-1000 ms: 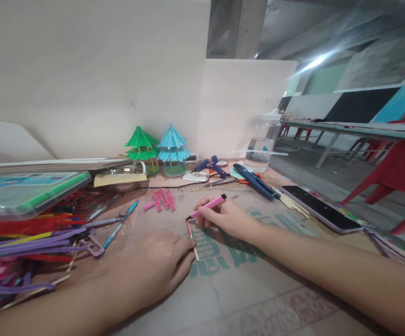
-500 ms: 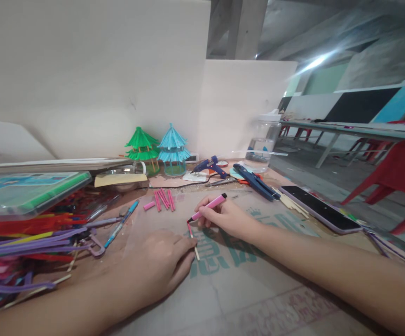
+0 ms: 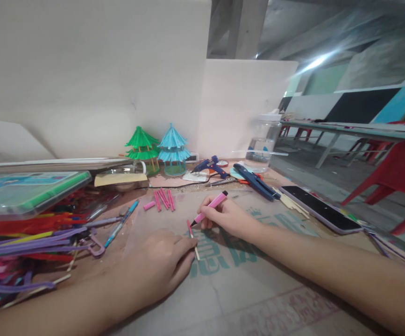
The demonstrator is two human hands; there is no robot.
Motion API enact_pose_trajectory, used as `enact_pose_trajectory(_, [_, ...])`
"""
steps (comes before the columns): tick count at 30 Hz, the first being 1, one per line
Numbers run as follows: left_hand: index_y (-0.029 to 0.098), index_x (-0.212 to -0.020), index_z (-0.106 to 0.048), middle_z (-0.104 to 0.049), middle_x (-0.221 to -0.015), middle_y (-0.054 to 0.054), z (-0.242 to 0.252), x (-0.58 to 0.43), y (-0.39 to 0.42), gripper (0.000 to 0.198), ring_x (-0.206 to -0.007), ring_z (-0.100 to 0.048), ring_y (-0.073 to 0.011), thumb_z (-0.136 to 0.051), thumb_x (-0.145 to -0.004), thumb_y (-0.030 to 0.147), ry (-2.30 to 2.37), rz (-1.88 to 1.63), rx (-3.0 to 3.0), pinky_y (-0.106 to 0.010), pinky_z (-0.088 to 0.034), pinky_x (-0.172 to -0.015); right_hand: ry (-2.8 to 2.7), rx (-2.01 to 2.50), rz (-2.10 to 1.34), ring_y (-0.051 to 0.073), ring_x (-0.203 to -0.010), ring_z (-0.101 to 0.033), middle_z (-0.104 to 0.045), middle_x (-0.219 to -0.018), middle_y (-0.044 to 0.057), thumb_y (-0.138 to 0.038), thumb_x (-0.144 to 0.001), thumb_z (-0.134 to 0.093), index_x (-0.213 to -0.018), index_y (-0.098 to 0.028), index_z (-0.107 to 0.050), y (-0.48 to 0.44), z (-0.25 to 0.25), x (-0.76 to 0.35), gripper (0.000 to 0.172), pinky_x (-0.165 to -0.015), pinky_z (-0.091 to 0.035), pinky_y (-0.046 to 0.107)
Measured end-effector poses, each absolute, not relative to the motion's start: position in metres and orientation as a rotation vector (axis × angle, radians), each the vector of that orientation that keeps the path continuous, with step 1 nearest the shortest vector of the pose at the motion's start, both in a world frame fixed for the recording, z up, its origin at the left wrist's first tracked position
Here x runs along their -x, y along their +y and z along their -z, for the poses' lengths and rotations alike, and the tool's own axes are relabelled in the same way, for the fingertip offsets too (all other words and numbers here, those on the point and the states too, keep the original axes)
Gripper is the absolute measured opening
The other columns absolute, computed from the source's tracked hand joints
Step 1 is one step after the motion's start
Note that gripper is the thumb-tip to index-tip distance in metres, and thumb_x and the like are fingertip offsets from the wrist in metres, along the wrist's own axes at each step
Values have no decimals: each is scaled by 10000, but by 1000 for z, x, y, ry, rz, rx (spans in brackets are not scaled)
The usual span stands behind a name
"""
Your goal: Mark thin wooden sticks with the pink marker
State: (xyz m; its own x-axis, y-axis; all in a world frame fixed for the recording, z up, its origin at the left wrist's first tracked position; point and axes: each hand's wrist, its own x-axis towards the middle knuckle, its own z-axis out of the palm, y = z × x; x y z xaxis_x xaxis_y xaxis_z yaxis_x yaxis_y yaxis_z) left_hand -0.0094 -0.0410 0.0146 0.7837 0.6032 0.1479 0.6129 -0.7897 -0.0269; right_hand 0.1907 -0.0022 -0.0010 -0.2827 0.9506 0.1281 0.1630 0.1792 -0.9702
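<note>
My right hand (image 3: 219, 215) is closed around a pink marker (image 3: 212, 206), whose dark tip points down at a thin wooden stick (image 3: 190, 227). The stick's far end is coloured pink and its near end is bare wood. My left hand (image 3: 167, 252) lies over the sheet, its fingertips pinning the stick's middle; part of the stick is hidden under them. Beyond my hands lie several pink sticks (image 3: 163, 199) in a loose group, with a pink marker cap (image 3: 149, 206) to their left.
A blue pen (image 3: 121, 224), coloured pipe cleaners (image 3: 30, 242) and a plastic case (image 3: 34, 193) occupy the left. Behind stand green (image 3: 142, 142) and blue (image 3: 173, 144) pagoda models, a glue gun (image 3: 211, 165) and a bottle (image 3: 262, 142). Pliers (image 3: 256, 182) and a phone (image 3: 319, 209) lie to the right.
The marker tip has shifted slightly down and right, from the stick's far end to a point lower along its side. My left hand and the stick have stayed put.
</note>
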Motion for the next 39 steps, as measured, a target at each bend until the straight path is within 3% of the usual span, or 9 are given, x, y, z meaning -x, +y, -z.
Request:
enact_pose_trajectory(31, [229,-1061,-688,-718,-805,-61,-16,9,-42,306,-714,-677,-217,-408,-941,260,-1009,172,2879,-297,-513,-640,-1635,1097,-1152,101,-515,-549,-617,-576,-19,-278,-841,-565,-738,-188,-550,-3,1,-191,138,-550,-460,223])
enact_pose_trajectory(39, [208,-984,-684,-708,-804,-66,-14,10,-40,288,-742,-675,-230,-406,-942,271,-995,184,2847,-318,-518,-662,-1633,1093,-1149,97,-510,-541,-611,-573,-21,-252,-843,-557,-729,-186,-544,-2,2,-190,133,-541,-447,218])
